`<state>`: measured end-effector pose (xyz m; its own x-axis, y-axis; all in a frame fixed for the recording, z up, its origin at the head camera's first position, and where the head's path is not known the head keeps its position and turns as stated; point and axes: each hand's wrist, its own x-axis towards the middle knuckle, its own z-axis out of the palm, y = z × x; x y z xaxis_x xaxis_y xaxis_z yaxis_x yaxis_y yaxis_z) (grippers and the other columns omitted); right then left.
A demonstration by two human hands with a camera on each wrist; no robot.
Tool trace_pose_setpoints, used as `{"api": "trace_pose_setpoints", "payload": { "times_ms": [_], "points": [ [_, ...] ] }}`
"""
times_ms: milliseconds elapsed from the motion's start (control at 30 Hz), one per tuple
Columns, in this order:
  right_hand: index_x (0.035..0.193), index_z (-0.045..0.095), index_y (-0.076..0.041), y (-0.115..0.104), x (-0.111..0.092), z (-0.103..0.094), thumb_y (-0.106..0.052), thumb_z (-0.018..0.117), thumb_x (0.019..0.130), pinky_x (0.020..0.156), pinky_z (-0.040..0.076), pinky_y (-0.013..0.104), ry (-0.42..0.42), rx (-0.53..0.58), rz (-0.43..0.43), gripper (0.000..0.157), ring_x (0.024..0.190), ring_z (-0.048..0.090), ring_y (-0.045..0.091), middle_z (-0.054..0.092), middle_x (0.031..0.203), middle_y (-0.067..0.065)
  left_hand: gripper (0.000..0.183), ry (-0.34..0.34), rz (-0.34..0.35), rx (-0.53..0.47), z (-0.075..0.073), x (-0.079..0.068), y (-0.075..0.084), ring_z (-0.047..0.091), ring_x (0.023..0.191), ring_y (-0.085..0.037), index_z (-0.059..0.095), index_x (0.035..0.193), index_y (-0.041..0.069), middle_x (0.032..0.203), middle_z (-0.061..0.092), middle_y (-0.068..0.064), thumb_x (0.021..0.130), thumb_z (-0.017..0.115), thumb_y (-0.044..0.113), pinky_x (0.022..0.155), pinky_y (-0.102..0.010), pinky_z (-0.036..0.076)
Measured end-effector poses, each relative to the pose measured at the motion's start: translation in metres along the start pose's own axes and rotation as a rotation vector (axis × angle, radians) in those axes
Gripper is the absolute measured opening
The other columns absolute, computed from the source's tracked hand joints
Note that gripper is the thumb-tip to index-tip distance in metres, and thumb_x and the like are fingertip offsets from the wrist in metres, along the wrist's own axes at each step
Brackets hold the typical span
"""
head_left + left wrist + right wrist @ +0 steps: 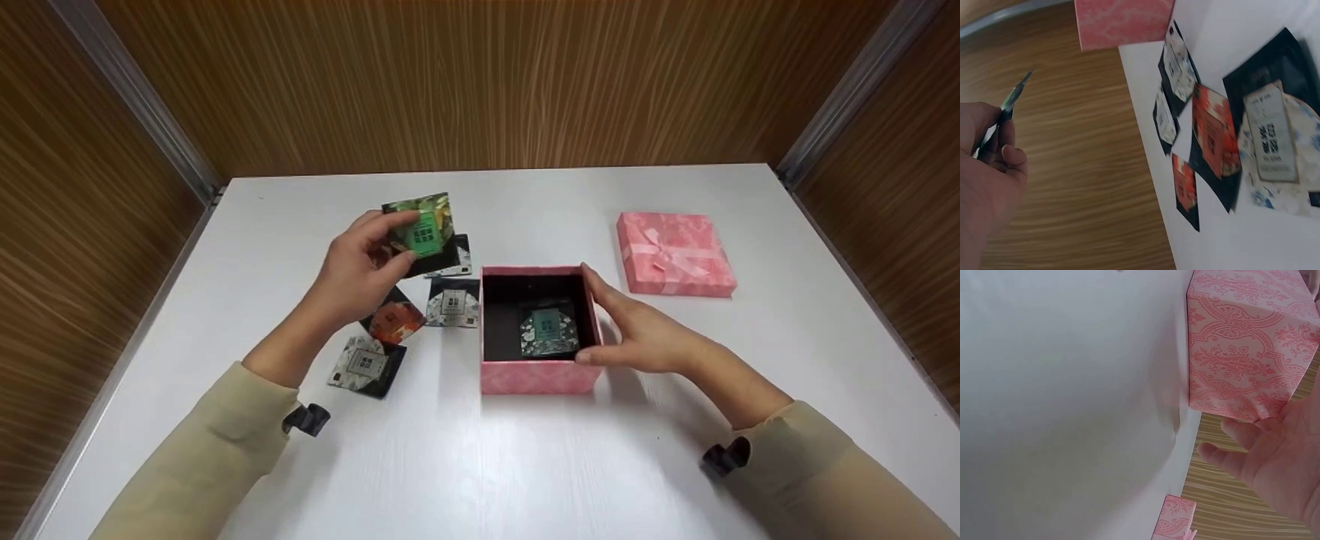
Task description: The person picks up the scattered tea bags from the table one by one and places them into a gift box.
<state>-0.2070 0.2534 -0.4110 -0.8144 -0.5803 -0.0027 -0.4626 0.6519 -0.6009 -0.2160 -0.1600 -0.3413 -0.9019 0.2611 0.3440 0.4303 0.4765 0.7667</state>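
My left hand (358,264) pinches a green-and-black sachet (424,234) between thumb and fingers, raised over the loose sachets on the table. In the left wrist view that sachet (1012,101) shows edge-on in the fingers. A lidless pink gift box (540,377) with a dark inside stands right of it. One sachet with a teal label (547,328) lies inside the box. My right hand (649,334) holds the box's right side, thumb at the near corner and fingers at the far one. In the right wrist view some fingers (1241,434) extend below the box's patterned wall (1241,354).
Left of the box lie several sachets: a white-and-black one (366,364), an orange one (396,321), another white one (453,301) and one partly covered behind. The pink lid with a ribbon bow (675,255) sits at the right. Wood-grain panels (480,82) surround the white table (480,465).
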Motion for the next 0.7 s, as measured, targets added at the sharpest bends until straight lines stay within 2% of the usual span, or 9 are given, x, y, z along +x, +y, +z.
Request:
{"api": "trace_pose_setpoints", "payload": {
  "times_ms": [167, 367, 567, 700],
  "points": [
    [0.172, 0.003, -0.015, -0.001, 0.000, -0.001, -0.055, 0.083, 0.088, 0.121, 0.032, 0.061, -0.007, -0.009, 0.013, 0.123, 0.154, 0.035, 0.036, 0.027, 0.172, 0.017, 0.046, -0.037, 0.033, -0.021, 0.013, 0.005, 0.009, 0.057, 0.097, -0.018, 0.062, 0.148, 0.011, 0.128, 0.059, -0.006, 0.103, 0.066, 0.005, 0.080, -0.029, 0.051],
    [0.172, 0.003, -0.016, -0.001, 0.000, -0.001, -0.055, 0.084, 0.087, 0.121, 0.032, 0.060, -0.009, -0.009, 0.021, 0.124, 0.153, 0.036, 0.035, 0.027, 0.172, 0.016, 0.048, -0.081, 0.088, -0.015, 0.035, 0.012, 0.015, 0.060, 0.098, -0.018, 0.064, 0.146, 0.008, 0.126, 0.063, -0.007, 0.099, 0.070, 0.003, 0.083, -0.035, 0.053],
    [0.172, 0.003, -0.014, 0.000, 0.001, -0.001, -0.053, 0.083, 0.088, 0.122, 0.030, 0.059, -0.007, 0.005, -0.002, 0.122, 0.155, 0.034, 0.034, 0.024, 0.173, 0.015, 0.047, -0.175, 0.091, -0.013, 0.059, 0.016, 0.022, 0.058, 0.094, -0.016, 0.064, 0.146, 0.010, 0.127, 0.063, -0.005, 0.100, 0.070, 0.006, 0.079, -0.032, 0.053],
    [0.172, 0.004, -0.013, 0.000, 0.000, 0.000, -0.053, 0.082, 0.089, 0.121, 0.030, 0.061, -0.004, -0.003, -0.005, 0.121, 0.154, 0.034, 0.036, 0.025, 0.172, 0.018, 0.046, -0.231, 0.127, 0.033, 0.071, 0.019, 0.024, 0.057, 0.091, -0.016, 0.064, 0.145, 0.007, 0.126, 0.063, -0.008, 0.099, 0.069, 0.006, 0.079, -0.032, 0.051]
  ]
}}
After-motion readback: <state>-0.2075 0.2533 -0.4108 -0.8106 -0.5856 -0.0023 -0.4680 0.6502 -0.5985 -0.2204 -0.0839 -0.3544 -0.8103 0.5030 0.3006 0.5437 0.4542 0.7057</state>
